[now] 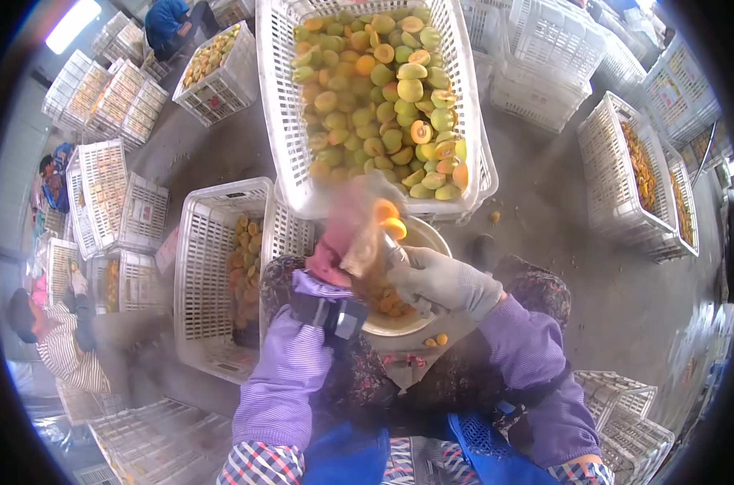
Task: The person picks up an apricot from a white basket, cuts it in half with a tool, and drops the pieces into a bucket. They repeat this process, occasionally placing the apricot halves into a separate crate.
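Note:
My right hand (447, 283), in a pale grey work glove, is closed around a small metal tool (396, 250) whose shape is partly hidden. Just beyond the tool's tip show two bright orange halves of a cut apricot (389, 218). My left hand (347, 242), in a pinkish glove, is beside them, its fingers smeared by motion. Below both hands stands a round, pale tub (403, 329) between my knees, with orange fruit pieces (389, 301) inside. Directly ahead, a white crate (276, 105) is heaped with green-yellow apricots (375, 105), many showing cut faces.
A slatted crate (213, 194) at my left holds more fruit along its right side. A few orange pieces (436, 340) lie on the floor right of the tub. Crates of orange fruit (617, 194) stand far right. At left, a person in stripes (72, 347) works among stacked crates.

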`<action>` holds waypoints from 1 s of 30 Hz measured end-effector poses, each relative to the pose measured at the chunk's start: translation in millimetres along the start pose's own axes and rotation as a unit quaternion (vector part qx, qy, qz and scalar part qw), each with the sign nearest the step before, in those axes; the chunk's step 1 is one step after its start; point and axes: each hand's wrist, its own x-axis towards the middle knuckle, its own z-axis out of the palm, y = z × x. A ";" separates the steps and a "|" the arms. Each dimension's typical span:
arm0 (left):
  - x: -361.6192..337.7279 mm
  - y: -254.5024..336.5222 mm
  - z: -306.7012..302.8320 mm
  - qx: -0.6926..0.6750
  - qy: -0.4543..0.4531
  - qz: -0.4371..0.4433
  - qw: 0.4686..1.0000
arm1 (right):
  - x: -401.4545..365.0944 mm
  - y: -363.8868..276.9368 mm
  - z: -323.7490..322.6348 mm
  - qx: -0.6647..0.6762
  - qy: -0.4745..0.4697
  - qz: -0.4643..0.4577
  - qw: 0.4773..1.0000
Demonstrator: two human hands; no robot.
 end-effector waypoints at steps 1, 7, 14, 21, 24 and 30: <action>-3.0 3.8 -8.7 -0.092 0.046 -0.020 0.994 | 13.5 23.8 -2.3 -0.154 0.057 -0.132 0.978; -51.0 32.4 -123.4 0.142 0.193 -0.037 0.970 | 1.4 47.7 6.9 -0.535 0.090 -0.007 0.840; -34.3 46.7 -148.2 0.603 0.076 -0.055 0.792 | -14.0 36.0 9.6 -0.610 0.100 -0.061 0.784; 103.5 -19.7 -87.2 0.807 -0.174 -0.113 0.553 | -15.9 43.5 4.6 -0.613 0.253 -0.158 0.732; 125.3 -71.0 -105.8 0.825 -0.152 -0.046 0.542 | -25.2 41.8 -2.1 -0.610 0.278 -0.190 0.717; 121.8 -83.8 -121.3 0.859 -0.170 0.076 0.477 | -24.6 38.6 -6.6 -0.611 0.273 -0.163 0.725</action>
